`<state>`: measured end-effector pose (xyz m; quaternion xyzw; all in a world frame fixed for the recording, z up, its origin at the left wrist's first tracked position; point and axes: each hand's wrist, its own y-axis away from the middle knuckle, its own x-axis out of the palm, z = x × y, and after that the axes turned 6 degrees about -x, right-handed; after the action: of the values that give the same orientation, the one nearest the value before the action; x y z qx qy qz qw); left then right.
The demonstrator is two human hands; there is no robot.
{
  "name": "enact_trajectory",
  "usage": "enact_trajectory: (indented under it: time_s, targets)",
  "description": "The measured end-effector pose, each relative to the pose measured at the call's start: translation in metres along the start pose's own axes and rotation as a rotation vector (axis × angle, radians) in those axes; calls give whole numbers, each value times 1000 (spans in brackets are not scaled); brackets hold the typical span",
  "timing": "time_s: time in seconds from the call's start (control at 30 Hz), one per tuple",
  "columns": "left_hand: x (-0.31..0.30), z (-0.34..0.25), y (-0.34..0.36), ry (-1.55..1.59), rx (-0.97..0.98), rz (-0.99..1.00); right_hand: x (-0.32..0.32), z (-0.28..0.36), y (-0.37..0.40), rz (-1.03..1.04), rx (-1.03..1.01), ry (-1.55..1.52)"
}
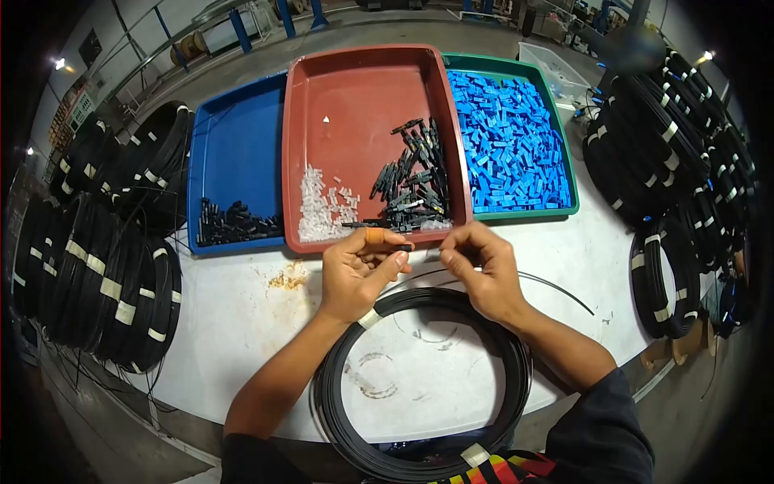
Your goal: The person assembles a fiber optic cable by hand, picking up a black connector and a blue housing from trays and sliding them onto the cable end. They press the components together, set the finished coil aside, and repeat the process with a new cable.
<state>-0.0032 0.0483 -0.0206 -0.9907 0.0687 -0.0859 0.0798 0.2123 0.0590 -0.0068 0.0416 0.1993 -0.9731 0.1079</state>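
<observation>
My left hand (351, 278), with an orange band round one finger, pinches a small black connector piece (406, 248) between thumb and fingers. Facing it across a short gap, my right hand (486, 278) is closed in a pinch; what its fingertips hold is too small to make out. Beneath both hands lies a coil of black cable (329, 387), tied with pale tape (369, 319). A loose cable end (564, 292) sticks out to the right behind my right wrist.
Beyond my hands stand a red tray (294, 153) with white pieces (318, 214) and black connectors (413, 173), a blue tray (242, 137) with black parts (234, 224), and a green tray (574, 189) of blue pieces (512, 145). Cable coils flank the white table (218, 323).
</observation>
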Motion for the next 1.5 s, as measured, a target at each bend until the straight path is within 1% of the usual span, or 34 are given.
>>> enact_trajectory:
  time_s: [0.03, 0.1, 0.13, 0.2, 0.27, 0.37, 0.43, 0.57, 0.6, 0.67, 0.73, 0.8, 0.83, 0.87, 0.9, 0.93, 0.97, 1.0, 1.07, 1.1, 1.13, 1.17, 1.2, 1.23, 1.27, 1.37, 1.43, 1.5]
  targets:
    - [-2, 0, 1, -11, 12, -4, -1, 0, 0, 6, 7, 0]
    - [-2, 0, 5, -61, 36, -9, -1, 3, -2, 11, -191, 219]
    - [-3, 1, 5, -64, 39, -8, -1, 6, -3, 9, -194, 218]
    - [-2, 7, 6, -74, 59, 88, -3, 11, -3, 48, -317, 325]
    - [-2, 4, 7, -85, 51, 85, -3, 12, -2, 84, -321, 330]
    - [0, 1, 8, 9, 29, 70, -2, 12, -3, 85, -352, 329]
    - [0, 0, 8, -145, 83, 95, -2, 10, -4, 99, -408, 356]
    - [-2, 0, 7, -237, 72, 93, -2, 11, -4, 106, -386, 374]
    - [-1, 1, 7, -222, 92, 72, -2, 11, -3, 99, -378, 394]
    - [-1, -2, 6, -302, 118, 48, -1, 13, -3, 83, -367, 413]
    - [-2, -4, 5, -364, 180, 49, 2, 15, -4, 122, -377, 412]
    - [1, -9, 3, -439, 284, 68, 2, 14, -3, 150, -378, 418]
    - [1, -10, 2, -475, 306, 51, 2, 13, -3, 154, -342, 430]
    - [0, -8, 1, -519, 368, 46, 2, 12, -3, 159, -308, 443]
    - [-1, -11, 2, -541, 378, 51, 3, 12, -3, 162, -273, 433]
    - [-4, -14, 3, -564, 389, 58, 4, 12, -2, 175, -287, 426]
    - [-9, -16, 0, -589, 491, 63, 4, 12, -2, 173, -258, 425]
    - [-20, -18, -2, -595, 495, 48, 4, 12, -2, 172, -226, 425]
    - [-55, -31, -8, -803, 687, 8, 3, 12, -3, 196, -232, 448]
    - [-78, -44, -10, -900, 687, -19, 4, 12, -3, 186, -202, 455]
    - [-105, -59, -10, -1081, 601, -60, 5, 12, -3, 175, -172, 460]
    - [-132, -61, -15, -1125, 652, -161, 4, 9, -2, 181, -177, 477]
    - [-156, -72, -16, -1188, 563, -230, 4, 9, -3, 182, -187, 473]
    - [-183, -77, -17, -1237, 532, -303, 5, 11, -5, 182, -164, 486]
    - [-206, -85, -18, -1297, 410, -346, 6, 11, -5, 181, -137, 502]
    - [-271, -83, -23, -1296, 337, -326, 10, 8, -6, 147, -119, 529]
    - [-289, -75, -25, -1302, 295, -324, 8, 12, -6, 154, -139, 610]
    - [-295, -73, -27, -1438, 387, -276, 10, 14, -5, 149, -127, 614]
